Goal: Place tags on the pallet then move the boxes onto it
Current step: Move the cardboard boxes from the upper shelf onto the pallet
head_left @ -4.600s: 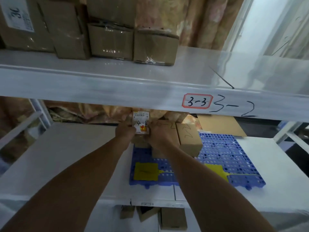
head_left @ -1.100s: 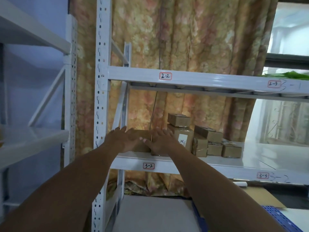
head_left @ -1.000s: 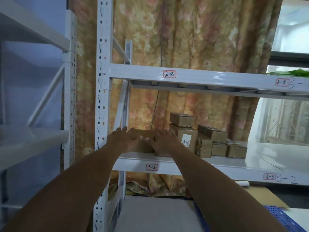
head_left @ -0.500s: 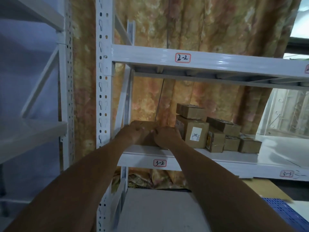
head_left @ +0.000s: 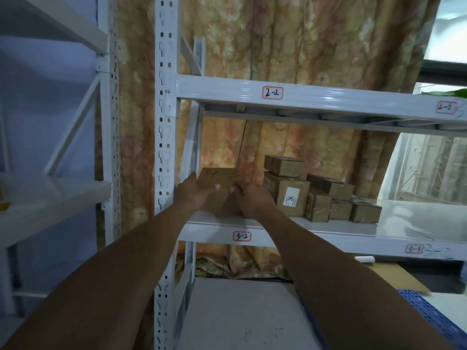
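Observation:
A brown cardboard box (head_left: 219, 179) with handwriting on its top stands at the left end of the white shelf (head_left: 328, 226) labelled 3-2. My left hand (head_left: 193, 194) grips its left side with the thumb over the top edge. My right hand (head_left: 251, 198) holds its right front corner. The box's lower front is hidden behind both hands. A corner of the blue plastic pallet (head_left: 437, 314) shows at the bottom right, on the lower shelf.
Several smaller taped cardboard boxes (head_left: 316, 193) are stacked to the right on the same shelf. The white perforated upright (head_left: 164, 147) stands just left of my left hand. The shelf 2-2 beam (head_left: 303, 94) runs overhead. A flat cardboard sheet (head_left: 394, 274) lies below.
I lifted my hands from the small boxes on the pallet to the upper shelf. Over the last second both hands closed on the left box and its top tilted into view.

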Motion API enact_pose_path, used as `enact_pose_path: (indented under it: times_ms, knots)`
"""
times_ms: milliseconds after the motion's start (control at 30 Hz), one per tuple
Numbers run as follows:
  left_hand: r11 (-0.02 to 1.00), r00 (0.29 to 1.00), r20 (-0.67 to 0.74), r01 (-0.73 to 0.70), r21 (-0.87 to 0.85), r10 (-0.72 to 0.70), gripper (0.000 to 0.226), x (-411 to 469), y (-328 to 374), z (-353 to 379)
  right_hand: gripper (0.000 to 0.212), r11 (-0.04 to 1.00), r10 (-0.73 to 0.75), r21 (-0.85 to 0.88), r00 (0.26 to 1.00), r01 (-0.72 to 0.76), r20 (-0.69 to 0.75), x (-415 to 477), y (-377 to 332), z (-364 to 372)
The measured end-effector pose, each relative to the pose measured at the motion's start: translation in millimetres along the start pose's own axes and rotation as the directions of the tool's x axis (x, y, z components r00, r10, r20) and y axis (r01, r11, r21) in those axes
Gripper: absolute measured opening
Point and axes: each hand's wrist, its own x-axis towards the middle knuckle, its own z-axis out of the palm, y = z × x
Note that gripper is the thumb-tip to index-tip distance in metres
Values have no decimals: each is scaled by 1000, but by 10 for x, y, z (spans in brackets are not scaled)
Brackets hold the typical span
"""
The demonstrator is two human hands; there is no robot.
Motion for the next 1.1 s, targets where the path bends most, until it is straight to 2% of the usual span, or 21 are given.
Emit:
enact_pose_path:
  times_ms: [100,267,400,500,667,833,933,1033,1100]
  knots:
    - [996,999,-29,-33,-79,30,77,-169,124,-87,33,997,8,80,998,-3,-57,-138,-58,-118]
    - [977,992,37,-108,-185,117,57,-374,222,-71,33,990,36,141,992,-19,-123,-435,-37,-416]
    - [960,984,59,-151,-234,170,60,-567,448,17,42,983,89,170,986,-65,-139,-732,70,-714]
    - [957,978,80,-169,-234,192,61,-724,618,142,45,988,125,113,981,-108,-147,-976,190,-933]
    - [960,970,100,-198,-196,221,82,-1164,1014,456,43,990,126,84,975,-112,-185,-1471,550,-1310]
    - [949,963,146,-187,-252,228,75,-1776,1529,952,40,990,137,51,964,-128,-230,-2119,1127,-1789]
    - [952,956,202,-155,-264,212,79,-2176,1788,1338,40,981,189,72,959,-178,-213,-2583,1540,-2057]
    - [953,941,251,-162,-256,228,71,-2634,1976,1768,41,974,228,62,957,-220,-177,-3067,1959,-2245]
    - [958,928,299,-153,-242,224,73,-2894,2037,2046,42,962,272,59,952,-266,-140,-3353,2253,-2330]
